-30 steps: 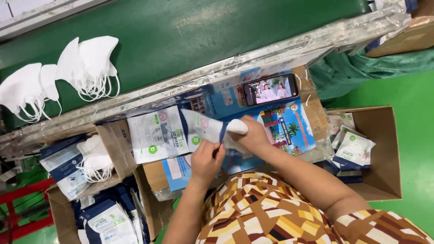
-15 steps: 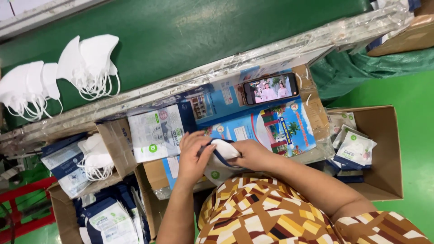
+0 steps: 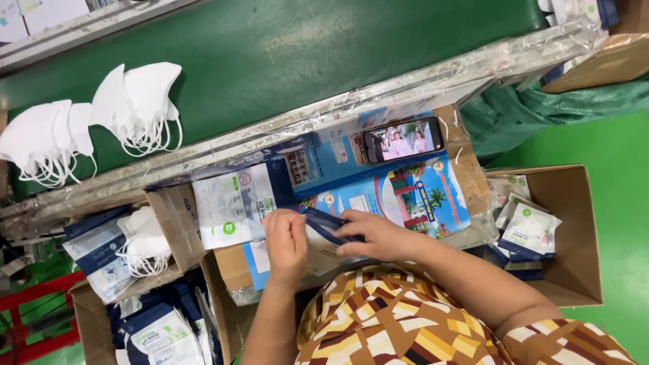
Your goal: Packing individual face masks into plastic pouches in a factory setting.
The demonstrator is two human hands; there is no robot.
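Note:
My left hand (image 3: pixel 286 238) and my right hand (image 3: pixel 374 234) both grip one blue-and-white mask pouch (image 3: pixel 323 232) between them, low over a colourful printed sheet (image 3: pixel 405 196). The white mask seen earlier is hidden inside the pouch. A stack of empty white-and-grey pouches (image 3: pixel 233 209) lies just left of my left hand. Loose white masks (image 3: pixel 142 247) sit in a cardboard box at the left.
A phone (image 3: pixel 403 140) playing video lies on the sheet. White masks (image 3: pixel 138 101) rest in piles on the green conveyor belt (image 3: pixel 304 54). A cardboard box (image 3: pixel 574 230) at the right holds filled pouches (image 3: pixel 531 230). More pouches (image 3: pixel 155 334) fill a box at lower left.
The white mask my right hand held has gone into the pouch. Both hands have come together and now press on the pouch.

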